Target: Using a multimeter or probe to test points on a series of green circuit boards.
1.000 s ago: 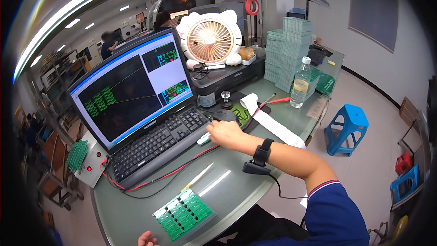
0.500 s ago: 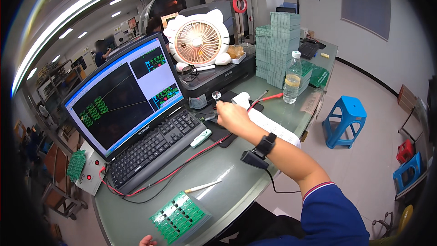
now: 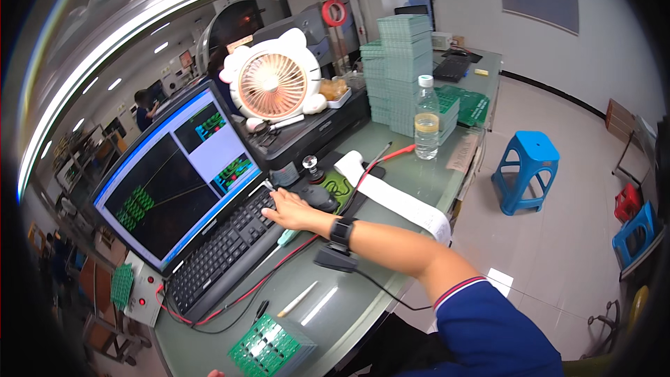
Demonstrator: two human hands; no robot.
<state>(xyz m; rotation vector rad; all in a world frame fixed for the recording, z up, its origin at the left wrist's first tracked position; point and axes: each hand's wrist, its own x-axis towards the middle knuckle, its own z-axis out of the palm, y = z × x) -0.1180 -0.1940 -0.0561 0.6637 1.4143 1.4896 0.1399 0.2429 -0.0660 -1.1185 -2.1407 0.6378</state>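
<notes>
My right hand [image 3: 289, 210] lies at the right end of the black keyboard [image 3: 216, 262], fingers stretched out and nothing held. Its wrist wears a black watch-like band. Just right of the fingers sit a black mouse [image 3: 322, 198] and a clear-knobbed stamp [image 3: 312, 169]. Below the hand lies a tool with a pale teal handle [image 3: 287, 237]. At the bottom edge only a bit of my left hand [image 3: 217, 373] shows, so its fingers are hidden. Near it is a stack of green circuit board panels [image 3: 269, 350], with a pale pen-like stick [image 3: 299, 299] beyond.
A monitor [image 3: 167, 181] stands behind the keyboard. A red cable [image 3: 279, 262] crosses the glass-topped desk. Farther back are a white fan [image 3: 269, 84], a water bottle [image 3: 426, 129] and tall board stacks [image 3: 401, 73]. A paper roll [image 3: 398, 202] trails right; a blue stool [image 3: 528, 167] stands beyond.
My right hand has moved left from beside the stamp to the keyboard's right end, uncovering the mouse. My left hand has slipped farther out of view. The whole view has shifted a little.
</notes>
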